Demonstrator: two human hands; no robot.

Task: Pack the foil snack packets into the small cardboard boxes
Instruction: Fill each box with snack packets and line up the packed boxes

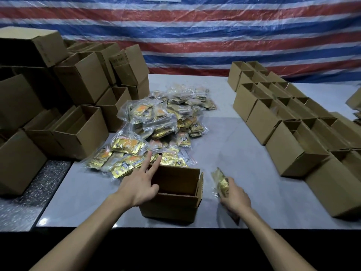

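Observation:
A small open cardboard box (175,207) stands on the grey table near its front edge, and its inside looks dark. My left hand (139,183) hovers over the box's left rim with fingers spread and straight, reaching toward the packets and holding nothing. My right hand (233,195) is just right of the box and grips a bundle of gold foil packets (221,182) in clear wrap. A large heap of gold and orange foil snack packets (156,130), many in clear bags, lies behind the box in the middle of the table.
Stacked open cardboard boxes (78,106) fill the left side. Rows of small open boxes (293,130) line the right side, some holding packets. A striped red, white and blue tarp (195,32) hangs behind. The table's front edge (175,227) runs below the box.

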